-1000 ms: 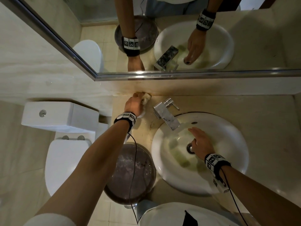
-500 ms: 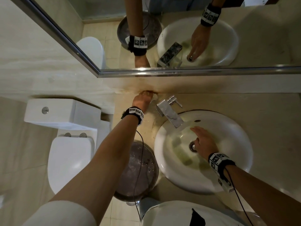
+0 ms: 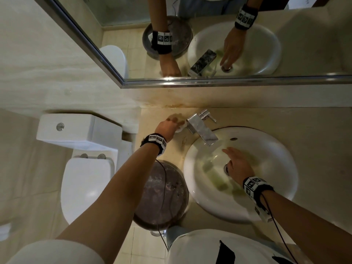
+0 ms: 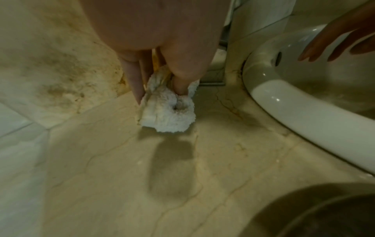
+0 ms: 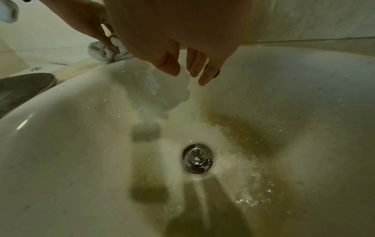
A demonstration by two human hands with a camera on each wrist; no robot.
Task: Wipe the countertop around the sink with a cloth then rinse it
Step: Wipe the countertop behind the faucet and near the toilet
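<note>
Cloth (image 4: 168, 110) pinched by left hand (image 3: 167, 126) on countertop (image 4: 182, 176), right hand (image 3: 239, 164) loosely spread

A white toilet (image 3: 85, 189) with its lid shut stands on the tiled floor (image 3: 28, 187), off to the left of where the wiping goes on, its cistern (image 3: 76, 130) against the wall. A round dark bin lid (image 3: 162, 195) sits below and nearer, between toilet and basin. A framed mirror (image 3: 209, 80) hangs on the wall just behind, above a rust-stained strip of backsplash (image 3: 171, 98).
</note>
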